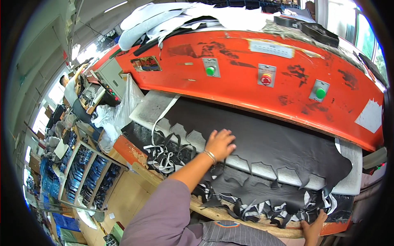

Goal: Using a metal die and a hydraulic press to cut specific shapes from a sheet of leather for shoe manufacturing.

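A large dark leather sheet [254, 135] with a scalloped, cut-out near edge lies on the white cutting board [347, 184] of a red press. My left hand [221, 144] rests on the sheet near its left part, open, with fingers stretched out. At the near right, my right hand [314, 227] is at the front edge beside hanging leather scraps [262, 209], thumb and fingers apart, with no held thing showing. More dark leather full of cut-outs droops over the front edge between my arms. A tangle of black and white strips [164, 158] lies left of my left hand.
Above the board spans the red press beam [180, 82], with green buttons [210, 70] and a red knob [266, 79]. White material [193, 18] is piled on top. At left stand a rack of blue cutting dies [84, 168] and plastic bags [119, 117]. Another person [74, 94] works farther back.
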